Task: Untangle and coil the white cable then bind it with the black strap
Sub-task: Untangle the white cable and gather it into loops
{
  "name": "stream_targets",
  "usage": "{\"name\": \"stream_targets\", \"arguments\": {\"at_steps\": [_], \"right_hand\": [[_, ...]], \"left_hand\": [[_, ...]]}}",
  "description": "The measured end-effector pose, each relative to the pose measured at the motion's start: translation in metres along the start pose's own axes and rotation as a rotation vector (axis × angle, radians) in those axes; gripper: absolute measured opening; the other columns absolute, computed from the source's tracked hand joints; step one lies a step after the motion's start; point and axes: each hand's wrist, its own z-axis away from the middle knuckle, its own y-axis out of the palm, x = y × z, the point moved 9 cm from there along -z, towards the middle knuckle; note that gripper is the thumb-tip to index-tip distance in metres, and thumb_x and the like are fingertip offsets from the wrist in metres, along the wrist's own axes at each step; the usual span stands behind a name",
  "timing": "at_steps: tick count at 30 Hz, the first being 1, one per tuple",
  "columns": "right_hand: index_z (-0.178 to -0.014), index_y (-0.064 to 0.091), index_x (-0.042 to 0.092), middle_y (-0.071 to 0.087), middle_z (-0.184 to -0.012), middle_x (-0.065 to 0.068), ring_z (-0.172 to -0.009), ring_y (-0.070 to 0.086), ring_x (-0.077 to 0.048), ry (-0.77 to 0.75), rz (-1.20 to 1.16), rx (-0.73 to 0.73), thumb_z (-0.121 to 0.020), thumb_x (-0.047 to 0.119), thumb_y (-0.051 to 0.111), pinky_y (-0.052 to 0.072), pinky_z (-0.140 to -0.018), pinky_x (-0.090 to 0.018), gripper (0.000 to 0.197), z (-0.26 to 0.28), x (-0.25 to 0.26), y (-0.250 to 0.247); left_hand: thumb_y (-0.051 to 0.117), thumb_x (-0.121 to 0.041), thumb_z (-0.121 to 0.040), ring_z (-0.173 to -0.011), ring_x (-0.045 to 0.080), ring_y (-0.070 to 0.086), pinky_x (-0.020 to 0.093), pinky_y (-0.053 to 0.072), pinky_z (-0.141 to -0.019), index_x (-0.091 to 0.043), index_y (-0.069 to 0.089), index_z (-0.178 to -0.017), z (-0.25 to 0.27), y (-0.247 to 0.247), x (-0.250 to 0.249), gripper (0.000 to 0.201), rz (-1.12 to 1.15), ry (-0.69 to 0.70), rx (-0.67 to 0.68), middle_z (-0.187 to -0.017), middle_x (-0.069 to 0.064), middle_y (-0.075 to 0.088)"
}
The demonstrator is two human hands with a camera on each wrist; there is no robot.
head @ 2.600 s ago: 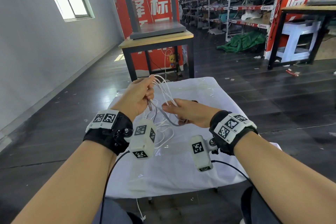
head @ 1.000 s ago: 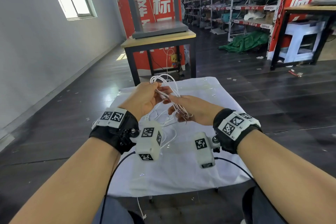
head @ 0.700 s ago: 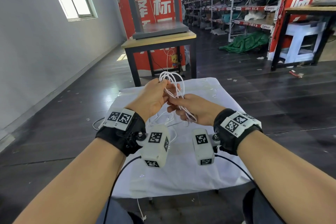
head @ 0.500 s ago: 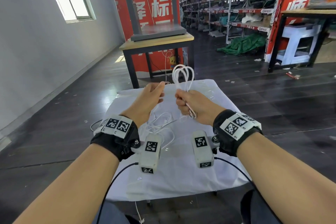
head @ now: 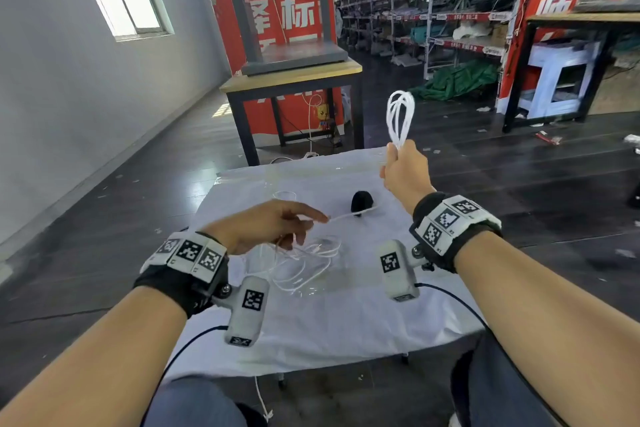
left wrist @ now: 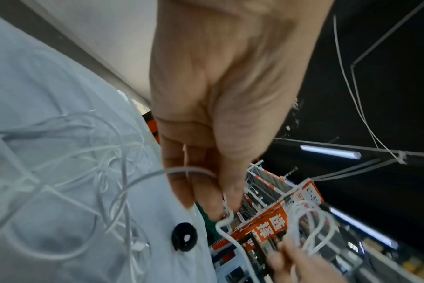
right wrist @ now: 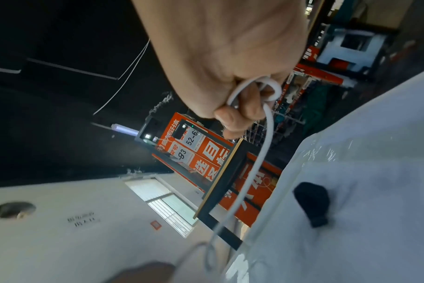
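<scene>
My right hand (head: pixel 406 170) fisted the looped thin white cable (head: pixel 399 118); my left hand (head: pixel 266 224) pinched its strand above the rolled black fabric strap (head: pixel 362 202).

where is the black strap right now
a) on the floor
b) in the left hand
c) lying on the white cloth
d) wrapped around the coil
c: the black strap lies on the white cloth, apart from both hands, while the right hand holds the coiled loops of the white cable up above it.
</scene>
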Motion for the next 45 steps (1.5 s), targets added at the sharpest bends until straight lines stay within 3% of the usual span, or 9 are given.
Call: {"name": "stream_targets", "arguments": {"at_steps": [2, 7, 14, 18, 23, 30, 35, 41, 45], "right_hand": [[-0.103, 0.048, -0.001, 0.059, -0.094, -0.019, -0.085, 0.058, -0.033, -0.037, 0.273, 0.128, -0.101, 0.022, 0.033, 0.050, -0.073, -0.039, 0.028, 0.007, -0.003, 0.008], [-0.069, 0.040, 0.011, 0.067, -0.088, -0.013, -0.053, 0.053, -0.015, -0.041, 0.650, 0.551, -0.099, 0.009, 0.036, 0.034, -0.041, -0.020, 0.031, 0.036, -0.015, 0.045], [-0.060, 0.043, 0.009, 0.056, -0.061, -0.004, -0.046, 0.049, -0.018, -0.059, 0.815, 0.617, -0.098, 0.010, 0.035, 0.034, -0.046, -0.024, 0.039, 0.036, -0.014, 0.037], [-0.069, 0.047, 0.006, 0.057, -0.063, -0.007, -0.043, 0.040, -0.019, 0.009, 0.808, 0.664, -0.097, 0.015, 0.036, 0.033, -0.048, -0.025, 0.031, 0.041, -0.025, 0.040], [-0.081, 0.046, 0.010, 0.058, -0.064, -0.006, -0.040, 0.040, -0.015, 0.034, 0.691, 0.788, -0.097, 0.022, 0.034, 0.033, -0.050, -0.026, 0.023, 0.053, -0.031, 0.058], [-0.080, 0.044, 0.012, 0.044, -0.054, -0.001, -0.046, 0.051, -0.011, 0.179, 0.325, 0.815, -0.102, 0.026, 0.033, 0.037, -0.048, -0.020, 0.028, 0.060, -0.027, 0.068], [-0.076, 0.039, 0.014, 0.029, -0.051, 0.002, -0.031, 0.027, -0.005, 0.334, 0.040, 0.826, -0.102, 0.036, 0.037, 0.021, -0.033, -0.014, 0.034, 0.072, -0.030, 0.069], [-0.070, 0.038, 0.019, 0.028, -0.049, 0.007, -0.037, 0.021, -0.007, 0.355, 0.089, 0.936, -0.084, 0.072, 0.038, 0.019, -0.036, -0.016, 0.055, 0.091, -0.036, 0.068], [-0.067, 0.035, 0.020, 0.028, -0.048, 0.008, -0.037, 0.023, -0.007, 0.301, 0.222, 1.013, -0.090, 0.063, 0.042, 0.018, -0.039, -0.018, 0.049, 0.100, -0.041, 0.075]], "left_hand": [[0.047, -0.012, -0.099, -0.058, 0.008, 0.059, 0.018, 0.052, -0.061, -0.018, 0.067, -0.110, -0.002, -0.025, 0.007, 0.023, 0.156, 0.003, -0.195, -0.079, 0.004, 0.066], [0.052, -0.011, -0.097, -0.054, 0.007, 0.052, 0.017, 0.053, -0.062, -0.011, 0.062, -0.112, 0.002, -0.069, 0.020, 0.018, 0.338, 0.011, -0.560, -0.080, 0.004, 0.063], [0.062, -0.010, -0.090, -0.076, 0.013, 0.045, 0.023, 0.043, -0.074, -0.024, 0.063, -0.112, 0.003, -0.092, 0.014, 0.025, -0.051, 0.032, -0.415, -0.085, 0.001, 0.044], [0.051, -0.016, -0.097, -0.065, 0.013, 0.046, 0.024, 0.048, -0.071, -0.015, 0.067, -0.102, 0.010, -0.124, 0.026, 0.017, 0.264, -0.016, -0.696, -0.077, 0.001, 0.050], [0.045, -0.009, -0.099, -0.069, 0.013, 0.055, 0.028, 0.049, -0.076, -0.013, 0.062, -0.088, 0.004, -0.122, 0.011, 0.020, 0.822, -0.001, -0.675, -0.073, 0.004, 0.055], [0.046, -0.005, -0.096, -0.073, 0.009, 0.058, 0.024, 0.047, -0.078, -0.020, 0.056, -0.088, 0.002, -0.159, -0.038, 0.019, 0.729, 0.067, -0.827, -0.078, -0.002, 0.058], [0.046, -0.008, -0.095, -0.071, 0.011, 0.058, 0.027, 0.044, -0.072, -0.019, 0.055, -0.087, -0.006, -0.155, -0.031, 0.016, 0.626, 0.006, -0.810, -0.078, -0.002, 0.058], [0.045, -0.015, -0.096, -0.072, 0.021, 0.061, 0.032, 0.048, -0.069, -0.013, 0.053, -0.087, -0.012, -0.125, 0.009, 0.012, 0.536, -0.213, -0.677, -0.087, 0.007, 0.056], [0.045, -0.026, -0.097, -0.077, 0.027, 0.063, 0.037, 0.052, -0.073, -0.009, 0.053, -0.108, -0.012, -0.122, 0.014, 0.022, 0.535, -0.228, -0.657, -0.105, 0.014, 0.058]]}}
